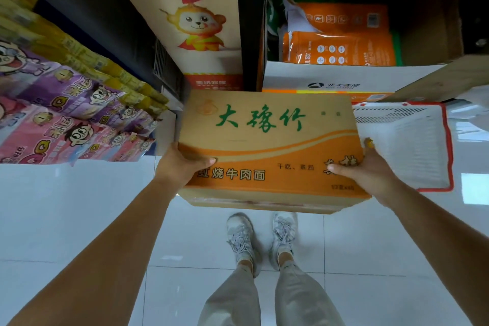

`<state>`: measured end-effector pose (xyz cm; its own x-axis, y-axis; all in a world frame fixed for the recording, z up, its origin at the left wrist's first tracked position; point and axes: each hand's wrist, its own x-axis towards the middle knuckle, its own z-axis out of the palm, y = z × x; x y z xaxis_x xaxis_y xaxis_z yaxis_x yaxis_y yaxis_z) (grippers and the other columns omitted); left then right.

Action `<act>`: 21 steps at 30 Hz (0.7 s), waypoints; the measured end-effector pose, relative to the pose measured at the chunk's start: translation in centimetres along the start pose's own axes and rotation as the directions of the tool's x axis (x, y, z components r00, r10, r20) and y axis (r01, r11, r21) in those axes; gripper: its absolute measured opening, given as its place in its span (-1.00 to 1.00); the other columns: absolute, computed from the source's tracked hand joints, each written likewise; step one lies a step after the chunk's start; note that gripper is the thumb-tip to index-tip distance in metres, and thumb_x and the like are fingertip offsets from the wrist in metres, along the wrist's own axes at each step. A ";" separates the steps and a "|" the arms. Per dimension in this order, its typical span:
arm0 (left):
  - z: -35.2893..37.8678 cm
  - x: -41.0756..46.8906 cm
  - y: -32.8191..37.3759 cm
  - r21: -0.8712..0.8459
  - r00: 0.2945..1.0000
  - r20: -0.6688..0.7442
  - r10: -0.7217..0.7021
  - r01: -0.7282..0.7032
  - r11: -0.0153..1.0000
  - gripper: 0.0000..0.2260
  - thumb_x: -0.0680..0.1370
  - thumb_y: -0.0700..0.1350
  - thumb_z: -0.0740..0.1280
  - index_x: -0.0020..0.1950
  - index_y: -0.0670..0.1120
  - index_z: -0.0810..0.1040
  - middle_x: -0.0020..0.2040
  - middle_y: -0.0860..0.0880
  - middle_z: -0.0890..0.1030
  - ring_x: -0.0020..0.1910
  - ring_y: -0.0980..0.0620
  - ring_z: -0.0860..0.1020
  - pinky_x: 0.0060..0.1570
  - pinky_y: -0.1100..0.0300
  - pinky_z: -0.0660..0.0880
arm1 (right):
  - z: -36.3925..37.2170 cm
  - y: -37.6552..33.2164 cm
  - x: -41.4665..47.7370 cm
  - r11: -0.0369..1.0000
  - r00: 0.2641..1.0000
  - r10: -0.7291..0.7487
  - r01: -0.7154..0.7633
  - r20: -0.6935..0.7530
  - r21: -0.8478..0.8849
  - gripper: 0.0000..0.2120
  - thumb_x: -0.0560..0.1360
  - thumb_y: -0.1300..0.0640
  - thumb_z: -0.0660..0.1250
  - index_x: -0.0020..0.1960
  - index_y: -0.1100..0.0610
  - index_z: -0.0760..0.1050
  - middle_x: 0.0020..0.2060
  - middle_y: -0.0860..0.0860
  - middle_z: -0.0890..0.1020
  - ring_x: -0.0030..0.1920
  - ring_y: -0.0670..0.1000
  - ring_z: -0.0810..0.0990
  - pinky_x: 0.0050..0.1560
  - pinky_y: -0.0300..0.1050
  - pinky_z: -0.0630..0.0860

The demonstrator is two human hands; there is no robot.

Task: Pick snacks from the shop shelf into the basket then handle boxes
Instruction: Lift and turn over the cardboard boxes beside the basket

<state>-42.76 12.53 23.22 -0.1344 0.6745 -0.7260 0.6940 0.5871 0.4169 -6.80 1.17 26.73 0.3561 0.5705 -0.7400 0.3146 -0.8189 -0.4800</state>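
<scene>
Above the tiled floor (79, 206), a closed cardboard box (267, 145) is held up between both hands. The left hand (182, 164) grips its left edge and the right hand (370, 172) its right edge, thumbs on the printed top, the other fingers mostly hidden. Bare tiles lie below. Snack packs (66, 127) on the shelf crowd the left side, a red-rimmed basket (449, 145) sits just to the right, and tall cartons (201, 29) stand close behind.

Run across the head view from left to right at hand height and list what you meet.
Pink and purple snack packets → left hand → cardboard box → right hand → white basket with a red rim.
</scene>
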 end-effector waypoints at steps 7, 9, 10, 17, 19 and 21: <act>1.3 -0.4 -1.5 -0.094 0.995 -0.076 0.058 -0.065 0.993 -0.29 0.33 0.03 0.61 0.35 -0.06 0.34 0.20 0.00 0.52 0.17 -0.05 0.52 0.11 0.06 0.47 | 0.3 1.4 1.3 0.998 0.996 -0.051 0.047 -0.078 -0.052 -0.38 0.36 0.07 0.58 0.32 0.15 0.40 0.14 0.03 0.55 0.17 0.10 0.53 0.16 0.01 0.44; 1.9 0.1 -1.3 -0.090 0.993 -0.080 0.088 -0.095 0.991 -0.32 0.35 0.03 0.60 0.35 -0.05 0.36 0.19 0.00 0.54 0.17 -0.05 0.52 0.15 0.04 0.49 | 0.9 2.0 2.0 1.000 0.999 -0.011 0.010 -0.052 -0.028 -0.32 0.35 0.08 0.59 0.37 0.10 0.37 0.22 0.06 0.56 0.25 0.15 0.53 0.22 0.04 0.45; 2.2 0.4 -1.3 -0.092 0.993 -0.077 0.094 -0.101 0.991 -0.33 0.36 0.04 0.59 0.36 -0.05 0.36 0.20 0.00 0.54 0.17 -0.05 0.52 0.17 0.03 0.49 | 1.2 2.5 2.3 1.000 1.000 0.008 -0.008 -0.023 -0.020 -0.31 0.35 0.05 0.59 0.38 0.08 0.36 0.24 0.05 0.56 0.26 0.15 0.53 0.25 0.05 0.46; 4.1 0.4 -3.2 -0.292 0.997 -0.060 -0.048 0.028 0.956 -0.36 0.34 0.16 0.56 0.33 -0.03 0.47 0.15 0.01 0.63 0.13 -0.04 0.59 0.22 -0.03 0.52 | 4.4 0.4 4.8 0.900 0.955 -0.202 0.095 -0.216 -0.425 0.08 0.34 -0.20 0.52 0.58 -0.01 -0.12 0.55 0.15 0.09 0.55 0.25 0.06 0.50 0.29 0.15; 4.7 0.2 -4.7 -0.403 0.989 -0.008 -0.149 0.133 0.905 -0.31 0.31 0.24 0.54 0.34 0.01 0.47 0.15 0.00 0.63 0.14 -0.07 0.59 0.22 -0.08 0.52 | 5.6 -3.0 5.7 0.731 0.918 -0.377 0.214 -0.122 -0.648 0.06 0.39 -0.29 0.42 0.60 -0.02 -0.19 0.60 0.10 -0.08 0.59 0.17 -0.14 0.57 0.19 -0.06; 5.3 -0.3 -5.2 -0.558 0.968 0.078 -0.237 0.239 0.794 -0.38 0.41 0.13 0.53 0.40 0.04 0.40 0.20 -0.04 0.58 0.16 -0.13 0.56 0.13 -0.08 0.55 | 6.9 -6.5 7.1 0.617 0.893 -0.449 0.333 0.028 -0.713 0.03 0.43 -0.34 0.34 0.60 -0.02 -0.22 0.61 0.05 -0.15 0.59 0.12 -0.22 0.57 0.11 -0.16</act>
<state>-42.64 6.92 18.35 -0.2391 0.4790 -0.8446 0.1240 0.8778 0.4628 -12.41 10.12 21.30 0.1518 0.8755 -0.4588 0.9400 -0.2714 -0.2069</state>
